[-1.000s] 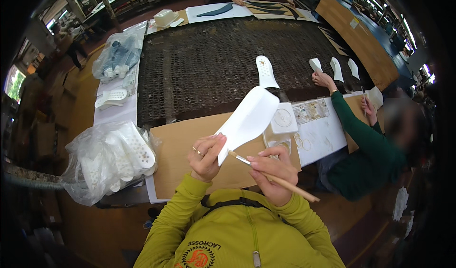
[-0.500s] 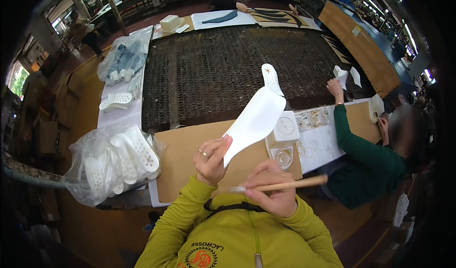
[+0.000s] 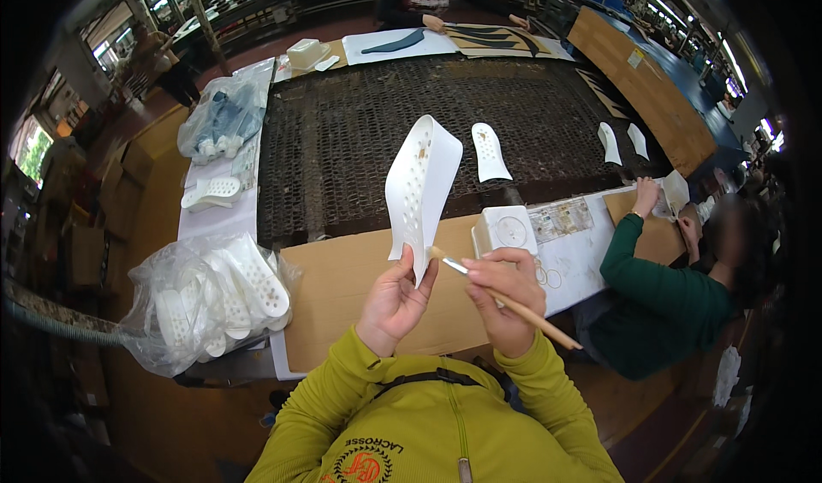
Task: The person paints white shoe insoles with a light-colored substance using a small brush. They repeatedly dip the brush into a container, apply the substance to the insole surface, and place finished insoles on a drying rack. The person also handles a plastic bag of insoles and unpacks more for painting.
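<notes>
White perforated insole (image 3: pixel 421 183) in left hand (image 3: pixel 396 299); brush (image 3: pixel 505 299) w/ tan wood handle, right hand (image 3: pixel 505 299). Sleeves yellow-green. Cardboard sheet (image 3: pixel 342 299) brown. Mesh belt (image 3: pixel 360 140) dark. Co-worker's sleeve (image 3: pixel 651 282) dk green.

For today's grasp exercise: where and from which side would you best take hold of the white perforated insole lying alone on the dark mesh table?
Probably grip the white insole across its narrower end nearest the person, coming from above: it lies flat, alone on the mesh table.

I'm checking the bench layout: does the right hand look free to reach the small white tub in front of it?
Probably yes. The right hand, gripping the brush, sits just short of the white tub with nothing between them. The left hand and the white insole are off to the side.
</notes>
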{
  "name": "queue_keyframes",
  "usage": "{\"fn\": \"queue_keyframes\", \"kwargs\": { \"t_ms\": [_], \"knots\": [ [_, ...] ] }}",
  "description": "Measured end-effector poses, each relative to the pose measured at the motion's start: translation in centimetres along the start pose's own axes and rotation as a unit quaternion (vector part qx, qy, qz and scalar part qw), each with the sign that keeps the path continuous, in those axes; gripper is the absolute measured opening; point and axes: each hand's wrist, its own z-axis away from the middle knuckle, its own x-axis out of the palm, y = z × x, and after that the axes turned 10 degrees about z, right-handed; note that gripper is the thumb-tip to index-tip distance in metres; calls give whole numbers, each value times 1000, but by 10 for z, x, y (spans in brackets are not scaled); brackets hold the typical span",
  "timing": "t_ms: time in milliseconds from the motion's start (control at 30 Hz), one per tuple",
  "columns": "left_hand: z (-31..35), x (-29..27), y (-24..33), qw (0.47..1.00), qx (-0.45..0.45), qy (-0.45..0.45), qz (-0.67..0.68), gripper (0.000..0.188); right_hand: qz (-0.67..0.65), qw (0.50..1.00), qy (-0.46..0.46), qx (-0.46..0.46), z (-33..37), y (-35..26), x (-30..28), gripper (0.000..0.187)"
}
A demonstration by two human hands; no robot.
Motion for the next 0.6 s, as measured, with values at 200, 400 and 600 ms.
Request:
{"fn": "queue_keyframes", "kwargs": {
  "t_ms": [200, 400, 600],
  "knots": [
    [-8, 6, 1, 999, 42, 15, 20, 28, 39, 995, -62, -67, 8, -12, 6, 21],
    [-62, -14, 23, 986, 137, 54, -73, 25, -23, 995, -61, 74, 16, -4, -18, 17],
    [-206, -72, 55, 964, 216, 50, -144, 30, 20, 989, 21, 146, 32, 2, -43, 19]
  ]
}}
